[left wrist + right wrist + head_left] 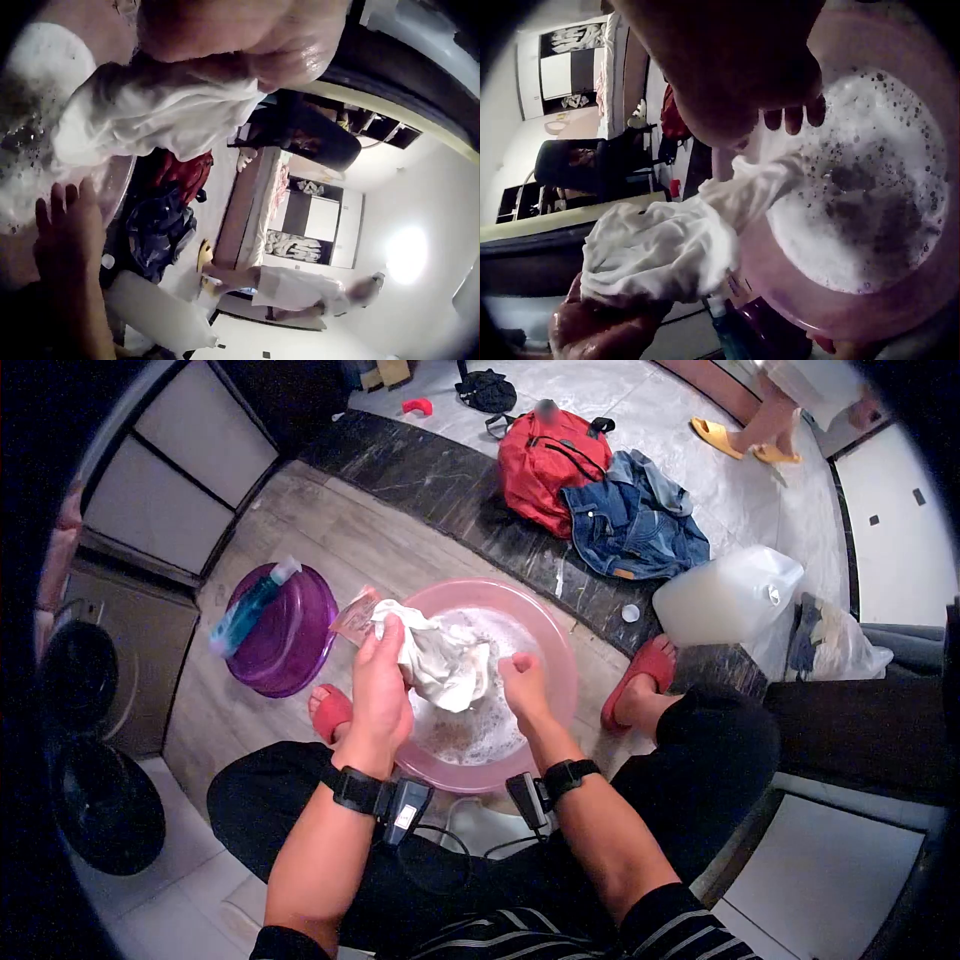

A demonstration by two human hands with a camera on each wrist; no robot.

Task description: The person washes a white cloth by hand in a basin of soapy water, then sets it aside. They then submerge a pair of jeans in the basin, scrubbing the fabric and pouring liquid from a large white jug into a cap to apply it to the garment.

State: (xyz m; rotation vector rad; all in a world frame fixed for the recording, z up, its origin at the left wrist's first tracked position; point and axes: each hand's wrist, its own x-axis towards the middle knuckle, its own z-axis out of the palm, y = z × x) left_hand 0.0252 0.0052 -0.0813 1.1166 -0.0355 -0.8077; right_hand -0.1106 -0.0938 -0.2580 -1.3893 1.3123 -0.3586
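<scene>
My left hand (378, 685) grips a bunched white cloth (440, 665), thumb on top, over a pink basin (560, 660) of foamy water. In the right wrist view the wet cloth (656, 247) hangs in folds, stretching over the basin's rim toward the suds (885, 187). My right hand (525, 685) hovers above the water beside the cloth, fingers loosely bent. Nothing shows between those fingers in the left wrist view, where the right hand (71, 232) appears with its fingers apart.
Left of the basin, a bottle of blue liquid (252, 605) lies on a purple basin (320, 650). A pink printed packet (355, 616) shows behind my left hand. Beyond are a red backpack (535, 480), denim clothing (640, 525) and a white jug (725, 595). Another person's yellow sandals (715, 435) are far right.
</scene>
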